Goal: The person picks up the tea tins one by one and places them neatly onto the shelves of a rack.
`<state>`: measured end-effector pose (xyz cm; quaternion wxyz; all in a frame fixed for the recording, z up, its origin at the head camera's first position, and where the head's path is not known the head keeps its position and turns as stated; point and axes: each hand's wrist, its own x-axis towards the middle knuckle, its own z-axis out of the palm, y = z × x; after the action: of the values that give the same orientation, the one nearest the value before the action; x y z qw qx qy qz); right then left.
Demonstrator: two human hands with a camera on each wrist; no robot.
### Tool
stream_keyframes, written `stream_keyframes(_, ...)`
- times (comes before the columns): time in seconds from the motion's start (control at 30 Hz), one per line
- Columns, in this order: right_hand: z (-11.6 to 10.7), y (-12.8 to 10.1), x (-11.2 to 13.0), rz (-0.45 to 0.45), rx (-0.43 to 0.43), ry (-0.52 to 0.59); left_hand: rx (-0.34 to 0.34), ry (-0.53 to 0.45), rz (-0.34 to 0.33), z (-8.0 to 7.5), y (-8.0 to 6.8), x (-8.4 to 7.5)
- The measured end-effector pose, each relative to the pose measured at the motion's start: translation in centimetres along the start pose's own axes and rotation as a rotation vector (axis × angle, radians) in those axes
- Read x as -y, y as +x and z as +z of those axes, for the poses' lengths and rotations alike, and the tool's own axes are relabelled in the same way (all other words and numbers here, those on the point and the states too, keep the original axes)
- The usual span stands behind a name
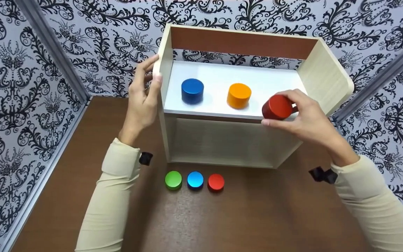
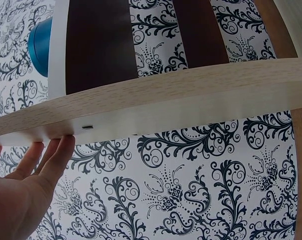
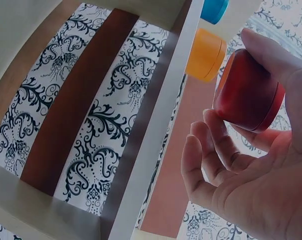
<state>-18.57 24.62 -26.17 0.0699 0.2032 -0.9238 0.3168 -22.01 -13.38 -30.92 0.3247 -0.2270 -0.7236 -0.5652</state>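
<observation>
My right hand (image 1: 311,117) holds a dark red lidded canister (image 1: 277,107) between thumb and fingers, tilted, at the right front edge of the white upper shelf (image 1: 212,73). In the right wrist view, the red canister (image 3: 251,92) shows a seam near one end. On the shelf stand a dark blue canister (image 1: 192,91) at the left and an orange canister (image 1: 239,96) in the middle. My left hand (image 1: 142,96) touches the wooden cabinet's (image 1: 165,70) left side panel. Its fingertips lie against the panel's outer face in the left wrist view.
Green (image 1: 173,180), light blue (image 1: 195,180) and red (image 1: 216,182) round pieces stand in a row on the brown table (image 1: 250,217), before the cabinet. Below the white shelf is an open lower compartment (image 1: 222,141). Patterned wallpaper (image 1: 117,35) surrounds the table.
</observation>
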Motion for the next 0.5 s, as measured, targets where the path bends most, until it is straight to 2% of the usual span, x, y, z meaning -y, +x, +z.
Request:
stream_keyframes(0.23,-0.3,1.5,-0.3,0.064,0.011,-0.005,-0.007,-0.021,0.002,0.0,0.0,0.0)
stream_keyframes(0.5,0.0,3.1,-1.5,0.099,0.027,-0.024,0.0,-0.013,-0.007,0.0,0.0,-0.1)
